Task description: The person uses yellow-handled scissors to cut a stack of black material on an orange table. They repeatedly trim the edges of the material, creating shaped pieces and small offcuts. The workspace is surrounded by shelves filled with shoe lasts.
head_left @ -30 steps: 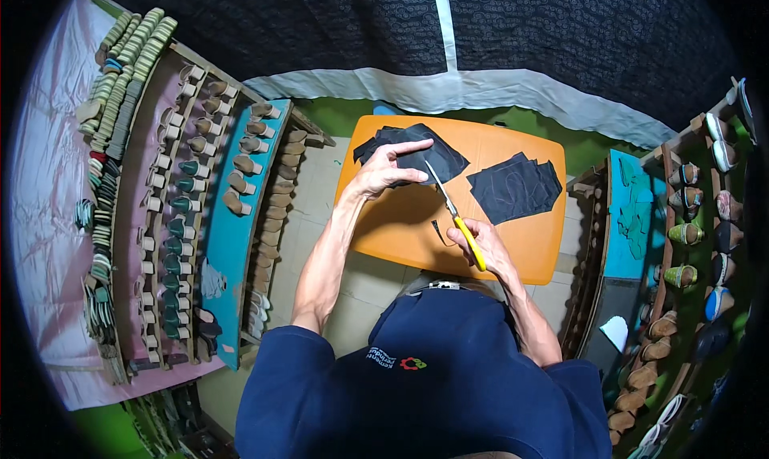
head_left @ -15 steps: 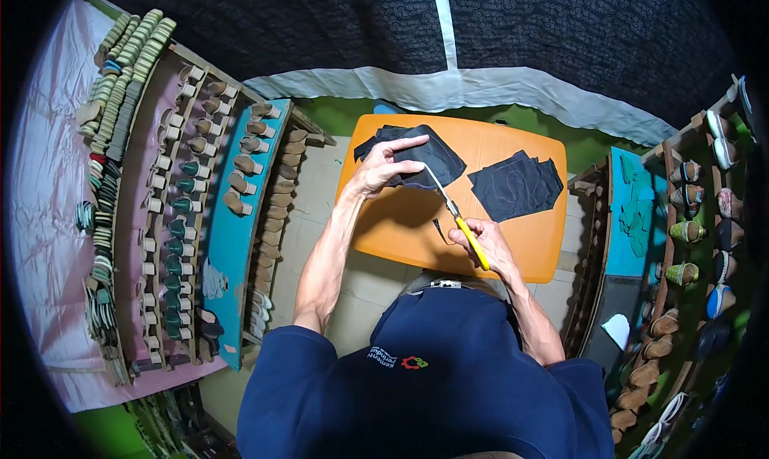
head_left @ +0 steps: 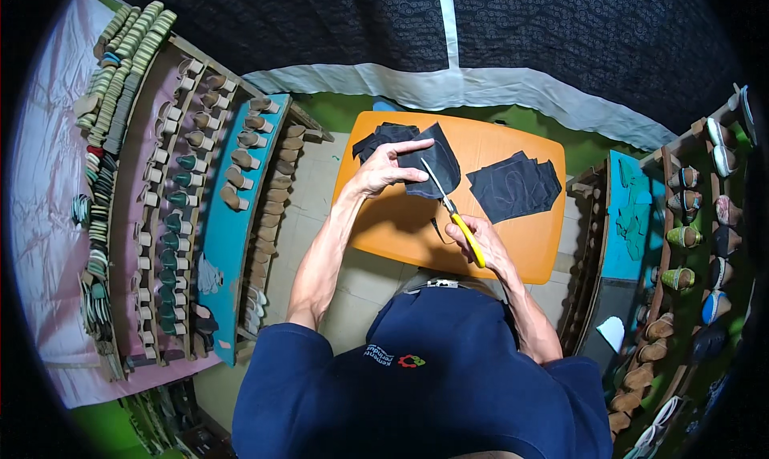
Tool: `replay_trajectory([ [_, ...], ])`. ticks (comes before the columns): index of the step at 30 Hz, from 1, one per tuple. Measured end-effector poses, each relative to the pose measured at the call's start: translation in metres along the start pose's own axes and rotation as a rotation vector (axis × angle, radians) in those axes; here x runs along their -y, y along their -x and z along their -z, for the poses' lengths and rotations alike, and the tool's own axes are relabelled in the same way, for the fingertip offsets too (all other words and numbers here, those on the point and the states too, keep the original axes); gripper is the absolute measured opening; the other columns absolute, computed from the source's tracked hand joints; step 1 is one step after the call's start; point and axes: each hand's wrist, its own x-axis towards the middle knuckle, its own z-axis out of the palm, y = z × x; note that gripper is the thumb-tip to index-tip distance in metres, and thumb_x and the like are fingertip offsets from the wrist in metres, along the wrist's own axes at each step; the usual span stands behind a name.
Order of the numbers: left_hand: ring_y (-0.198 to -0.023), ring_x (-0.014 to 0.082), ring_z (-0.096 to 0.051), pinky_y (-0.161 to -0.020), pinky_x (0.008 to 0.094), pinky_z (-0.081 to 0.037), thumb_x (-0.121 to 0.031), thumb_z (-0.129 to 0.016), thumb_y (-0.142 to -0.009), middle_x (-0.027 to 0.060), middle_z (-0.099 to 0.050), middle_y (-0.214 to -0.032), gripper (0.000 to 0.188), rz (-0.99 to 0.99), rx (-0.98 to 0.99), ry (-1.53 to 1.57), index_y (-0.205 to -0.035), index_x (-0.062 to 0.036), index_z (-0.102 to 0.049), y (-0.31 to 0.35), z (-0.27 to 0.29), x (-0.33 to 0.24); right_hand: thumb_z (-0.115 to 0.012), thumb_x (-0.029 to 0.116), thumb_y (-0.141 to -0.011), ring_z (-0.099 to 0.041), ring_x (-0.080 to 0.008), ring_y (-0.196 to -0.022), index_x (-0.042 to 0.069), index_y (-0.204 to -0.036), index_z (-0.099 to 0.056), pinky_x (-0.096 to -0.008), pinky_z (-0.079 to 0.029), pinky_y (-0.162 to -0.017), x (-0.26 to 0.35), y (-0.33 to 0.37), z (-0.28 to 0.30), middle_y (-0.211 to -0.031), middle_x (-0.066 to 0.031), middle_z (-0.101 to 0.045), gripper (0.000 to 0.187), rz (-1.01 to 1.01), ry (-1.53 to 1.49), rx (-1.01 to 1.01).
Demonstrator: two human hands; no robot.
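Note:
My left hand (head_left: 383,171) pinches a dark piece of cloth (head_left: 437,161) over the table, its thumb and forefinger pointing right across the piece. The cloth has a rounded right edge. Closed around yellow-handled scissors (head_left: 465,233) is my right hand (head_left: 484,246). The metal blades point up and left, overlapping the cloth near my left thumb; whether they are cutting it I cannot tell. A thin dark offcut hangs or lies just left of my right hand. Behind my left hand lies a stack of dark cloth pieces (head_left: 386,136).
The orange table (head_left: 384,247) carries a second pile of dark cloth pieces (head_left: 514,188) at right, outlines marked on top. Racks of shoe lasts (head_left: 184,183) stand at left; shelves of shoes (head_left: 685,231) stand at right. A dark curtain (head_left: 545,26) hangs behind.
The held cloth has turned, so its rounded edge now faces right and a corner points up. The scissor blades sit slightly further left. Both hands keep their grip.

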Motion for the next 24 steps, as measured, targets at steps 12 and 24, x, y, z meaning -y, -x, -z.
replay_trajectory([
  [12,-0.108,0.0133,-0.064,-0.100,0.0280,-0.051,0.001,-0.076,-0.081,0.0102,-0.067,-0.123,0.059,0.017,0.019,0.042,-0.136,-0.0014,-0.058,0.002,0.012,-0.009,-0.077,0.051,-0.084,-0.036,-0.0059,-0.055,0.008,-0.069,-0.055,-0.0296,-0.029,-0.049,-0.002,0.003,0.004,-0.061,0.0060,-0.039,0.050,0.030,0.083,-0.021],
  [24,-0.104,0.0092,-0.063,-0.094,0.0236,-0.051,0.002,-0.077,-0.079,0.0054,-0.068,-0.119,0.060,0.100,0.095,0.012,-0.136,-0.0041,-0.060,0.002,0.016,0.003,-0.072,0.055,-0.087,-0.042,-0.0054,-0.048,0.010,-0.074,-0.056,-0.0256,-0.033,-0.044,-0.004,0.001,-0.001,-0.059,0.0059,-0.043,0.050,0.042,-0.006,0.069],
])
